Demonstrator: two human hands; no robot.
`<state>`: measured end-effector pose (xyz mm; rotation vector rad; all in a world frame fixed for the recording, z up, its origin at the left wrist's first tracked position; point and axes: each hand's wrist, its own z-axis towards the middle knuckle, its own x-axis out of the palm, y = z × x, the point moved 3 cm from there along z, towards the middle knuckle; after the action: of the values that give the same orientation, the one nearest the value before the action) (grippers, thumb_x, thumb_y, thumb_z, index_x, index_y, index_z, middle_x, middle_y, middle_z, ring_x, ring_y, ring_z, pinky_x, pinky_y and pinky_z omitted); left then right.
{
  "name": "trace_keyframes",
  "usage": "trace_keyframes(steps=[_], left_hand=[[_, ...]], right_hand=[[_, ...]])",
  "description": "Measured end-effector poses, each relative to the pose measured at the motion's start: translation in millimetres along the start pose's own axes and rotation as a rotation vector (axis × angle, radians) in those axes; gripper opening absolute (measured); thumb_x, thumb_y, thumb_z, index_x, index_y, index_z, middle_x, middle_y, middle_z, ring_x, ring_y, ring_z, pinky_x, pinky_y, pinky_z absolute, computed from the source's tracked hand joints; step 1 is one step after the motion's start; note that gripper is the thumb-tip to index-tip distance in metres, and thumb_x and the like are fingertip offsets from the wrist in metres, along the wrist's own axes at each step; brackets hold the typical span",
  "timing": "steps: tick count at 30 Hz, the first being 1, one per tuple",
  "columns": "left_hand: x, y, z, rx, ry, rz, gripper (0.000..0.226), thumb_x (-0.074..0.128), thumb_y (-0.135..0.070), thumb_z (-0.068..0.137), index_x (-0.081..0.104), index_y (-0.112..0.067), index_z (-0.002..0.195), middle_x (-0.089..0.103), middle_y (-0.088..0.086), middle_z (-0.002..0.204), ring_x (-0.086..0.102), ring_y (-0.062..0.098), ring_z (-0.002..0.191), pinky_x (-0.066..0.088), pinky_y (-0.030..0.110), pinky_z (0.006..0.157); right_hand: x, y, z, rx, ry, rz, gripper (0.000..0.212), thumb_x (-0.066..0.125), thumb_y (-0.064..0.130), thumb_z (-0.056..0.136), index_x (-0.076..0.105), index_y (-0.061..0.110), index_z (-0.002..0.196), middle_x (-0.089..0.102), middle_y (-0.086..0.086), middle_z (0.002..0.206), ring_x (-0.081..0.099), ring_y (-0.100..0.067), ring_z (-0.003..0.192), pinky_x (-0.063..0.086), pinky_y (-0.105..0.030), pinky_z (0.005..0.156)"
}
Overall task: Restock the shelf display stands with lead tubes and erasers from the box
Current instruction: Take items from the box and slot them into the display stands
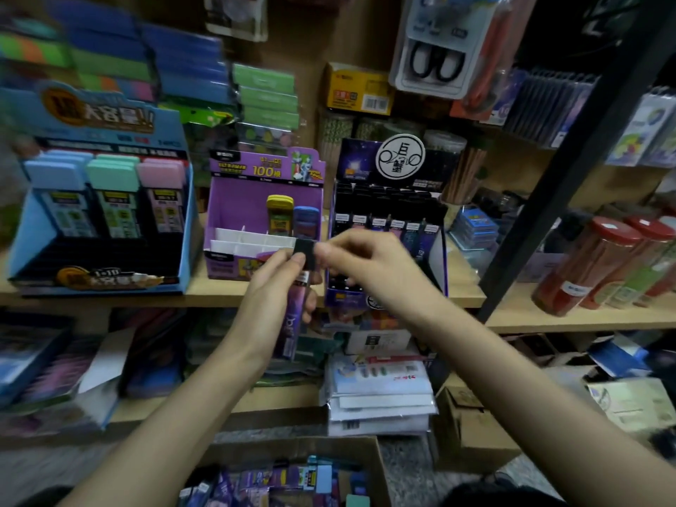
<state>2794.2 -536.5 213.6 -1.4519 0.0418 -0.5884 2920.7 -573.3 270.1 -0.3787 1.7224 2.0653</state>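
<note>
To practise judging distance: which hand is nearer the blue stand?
Left. The left hand, holding a tube, is right of the blue stand, before the purple stand; the right hand, pinching its cap, is farther right.

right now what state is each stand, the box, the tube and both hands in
purple lead tube with black cap, held upright, cap on
left hand, grip round the tube body
right hand, pinches the cap
purple cardboard stand, nearly empty
dark starry stand, mostly full
blue stand, stocked at back
brown cardboard box, open, stocked
</note>
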Motion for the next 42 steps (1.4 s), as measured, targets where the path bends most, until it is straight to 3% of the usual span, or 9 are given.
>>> trace_keyframes(steps=[3,6,10,13,18,25,31,36,42], left_hand=[[-3.5,1.0,-0.7,0.024,-0.026,0.072,0.025,0.040,-0.025,0.099,0.054,-0.014,0.118,0.054,-0.005,0.055,0.049,0.006,0.047,0.039,0.017,0.041],[-4.0,0.6,-2.8,0.078,-0.027,0.140,0.030,0.036,-0.027,0.101,0.055,-0.016,0.122,0.056,-0.003,0.053,0.050,0.005,0.047,0.040,0.016,0.043],[-0.1,-6.5,7.2,0.096,0.002,0.222,0.034,0.038,-0.031,0.100,0.049,-0.033,0.132,0.067,-0.015,0.087,0.062,-0.004,0.073,0.047,0.011,0.060],[-9.5,-14.8,19.5,0.237,-0.018,0.707,0.046,0.046,-0.034,0.096,0.037,-0.032,0.141,0.049,-0.016,0.111,0.049,-0.005,0.102,0.036,0.006,0.081],[-38.7,-15.8,26.3,0.416,-0.140,1.399,0.036,0.062,-0.029,0.088,0.061,-0.011,0.119,0.054,0.006,0.119,0.051,0.027,0.114,0.040,0.040,0.091],[-55.4,-7.2,30.5,0.319,-0.149,1.488,0.041,0.056,-0.037,0.089,0.058,-0.016,0.124,0.057,0.002,0.122,0.050,0.025,0.115,0.032,0.040,0.098],[-54.2,-5.7,30.3,0.329,-0.150,1.482,0.041,0.055,-0.036,0.090,0.055,-0.018,0.127,0.055,0.001,0.123,0.048,0.023,0.117,0.030,0.039,0.100],[-49.7,-15.0,20.1,0.432,-0.148,1.382,0.037,0.054,-0.029,0.092,0.052,-0.017,0.127,0.059,0.000,0.122,0.054,0.022,0.112,0.041,0.038,0.088],[-59.0,-26.5,-9.6,0.474,-0.037,1.331,0.024,0.052,-0.027,0.092,0.057,-0.020,0.115,0.061,-0.006,0.110,0.058,0.017,0.099,0.047,0.034,0.069]], right_hand=[[19.3,0.0,-4.3,0.064,-0.026,0.168,0.025,0.066,0.014,0.086,0.059,0.010,0.109,0.058,-0.006,0.081,0.053,-0.005,0.063,0.042,-0.012,0.059],[22.4,-1.3,-5.3,0.088,-0.048,0.302,0.036,0.063,0.002,0.086,0.053,0.006,0.120,0.058,-0.005,0.078,0.055,-0.004,0.055,0.044,-0.016,0.059],[15.4,4.3,0.4,0.096,-0.099,0.387,0.025,0.062,-0.004,0.084,0.058,-0.002,0.108,0.056,-0.017,0.078,0.056,-0.013,0.052,0.048,-0.016,0.049],[-14.0,10.5,18.7,-0.046,-0.263,0.210,0.020,0.067,-0.003,0.080,0.060,0.013,0.091,0.057,-0.001,0.073,0.056,-0.004,0.064,0.048,-0.014,0.063],[-49.2,-4.6,41.8,-0.201,-0.494,-0.109,0.021,0.069,0.003,0.080,0.059,0.015,0.094,0.057,0.011,0.077,0.057,-0.009,0.074,0.050,-0.019,0.073],[-37.2,-30.8,56.7,-0.229,-0.423,-0.158,0.024,0.071,0.006,0.080,0.060,0.022,0.095,0.059,0.016,0.077,0.055,0.007,0.070,0.045,-0.010,0.071],[-32.8,-37.2,66.8,-0.187,-0.340,-0.196,0.021,0.071,0.007,0.081,0.062,0.017,0.098,0.059,0.010,0.076,0.057,-0.007,0.075,0.046,-0.016,0.073],[-23.4,-46.9,69.6,-0.145,-0.439,-0.280,0.020,0.069,0.011,0.083,0.064,0.009,0.102,0.061,0.003,0.079,0.055,-0.002,0.070,0.038,0.001,0.063],[-36.0,-40.7,48.7,-0.102,-0.439,-0.535,0.023,0.066,0.024,0.086,0.061,0.011,0.104,0.063,0.002,0.087,0.059,-0.015,0.082,0.046,-0.027,0.074]])
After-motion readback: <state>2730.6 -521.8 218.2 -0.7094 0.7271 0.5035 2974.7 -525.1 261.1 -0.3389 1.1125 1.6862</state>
